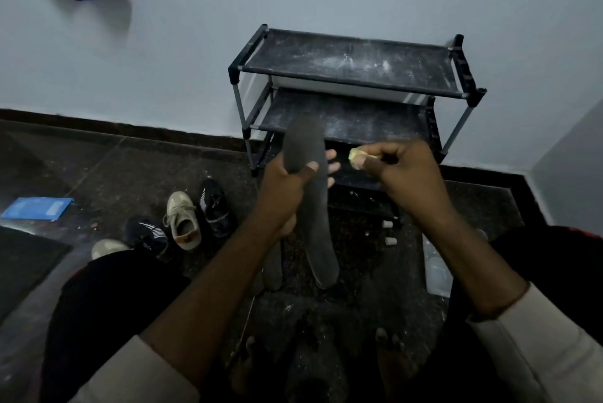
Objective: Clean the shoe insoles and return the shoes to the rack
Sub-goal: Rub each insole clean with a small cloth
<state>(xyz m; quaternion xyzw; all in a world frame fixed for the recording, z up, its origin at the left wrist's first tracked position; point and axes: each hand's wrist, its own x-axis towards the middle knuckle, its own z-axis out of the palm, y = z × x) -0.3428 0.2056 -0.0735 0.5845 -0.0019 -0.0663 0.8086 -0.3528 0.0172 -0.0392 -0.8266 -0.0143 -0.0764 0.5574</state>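
Note:
My left hand [287, 187] grips a long dark grey insole [310, 181] around its middle and holds it upright in front of me. To its right, a small yellow-green cleaning pad [355, 156] is pinched in my right hand [401, 171], a short gap away from the insole. Another grey insole [273, 267] lies on the floor under my left wrist. The black shoe rack [355, 76] stands against the wall, its dusty shelves bare. On the floor to the left sit a beige sneaker [182, 220], two black sneakers [215, 207] [148, 234] and a second beige shoe [106, 247].
A blue folder [37, 208] and a dark mat [26, 265] lie on the floor at far left. A clear plastic bottle [435, 267] lies by my right forearm, with two small white caps [390, 233] near the rack's foot. My knees frame the view.

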